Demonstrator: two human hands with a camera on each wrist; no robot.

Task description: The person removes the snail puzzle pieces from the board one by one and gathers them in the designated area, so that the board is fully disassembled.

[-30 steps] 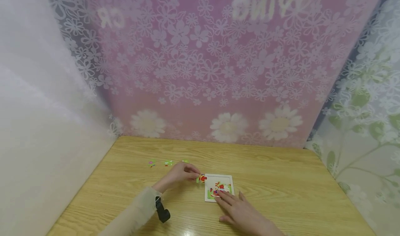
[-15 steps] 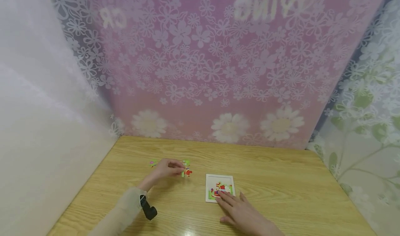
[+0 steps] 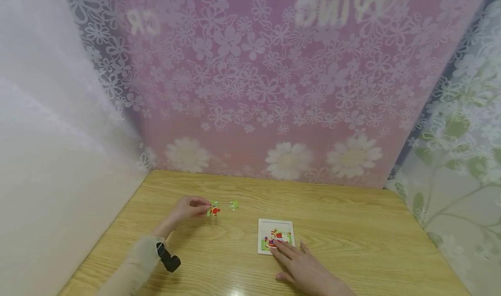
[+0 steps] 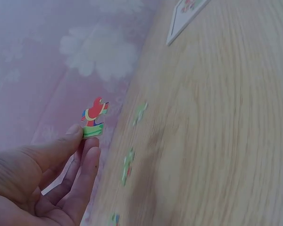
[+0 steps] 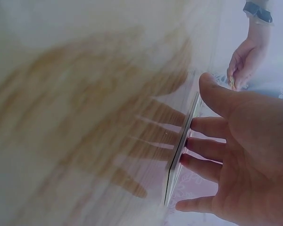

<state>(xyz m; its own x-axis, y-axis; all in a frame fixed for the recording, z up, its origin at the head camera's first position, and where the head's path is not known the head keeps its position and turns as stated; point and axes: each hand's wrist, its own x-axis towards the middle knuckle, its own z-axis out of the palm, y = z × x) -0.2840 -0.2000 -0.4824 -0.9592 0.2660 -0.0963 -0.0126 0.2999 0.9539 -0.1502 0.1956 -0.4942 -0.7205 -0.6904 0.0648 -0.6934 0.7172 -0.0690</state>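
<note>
Piece-choosing step, we judge: our left hand (image 3: 190, 207) pinches red-and-green piece (image 4: 93, 117) above worktop (image 3: 332, 213), near loose green pieces (image 3: 234, 205)! Our right hand (image 3: 303, 263), fingers straight, rests fingertips on part-filled puzzle tray (image 3: 259, 239). Next move probably calls for aligning piece with tray.

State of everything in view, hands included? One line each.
Puzzle board, flat on the table, partly filled, far part bare
Held piece, pinched between thumb and fingers
Left hand, gripping the held piece
Right hand, fingers extended, touching the puzzle board
Loose pieces, three, lying apart
Black wrist device, strapped on
</note>
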